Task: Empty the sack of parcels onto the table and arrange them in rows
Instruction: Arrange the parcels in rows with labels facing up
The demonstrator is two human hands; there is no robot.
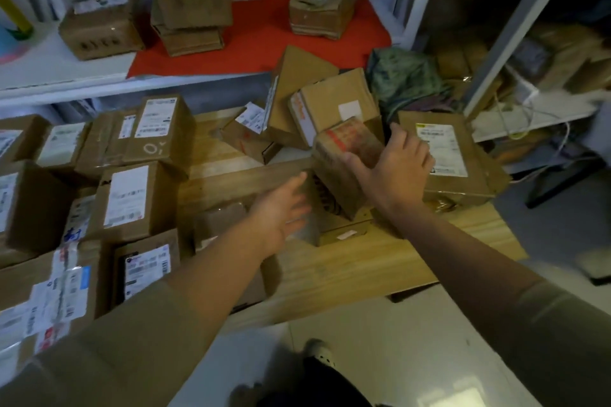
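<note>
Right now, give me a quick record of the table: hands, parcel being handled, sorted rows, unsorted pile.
right hand: grips the tilted parcel with red print
left hand: open, reaching toward that parcel
sorted rows: labelled boxes packed side by side on the table's left
unsorted pile: jumbled boxes at the back
table: light wood
sack: green, crumpled behind the pile

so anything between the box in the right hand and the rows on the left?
Only the left hand, open beside the tilted box that the right hand grips. Bare table lies between it and the rows.
</note>
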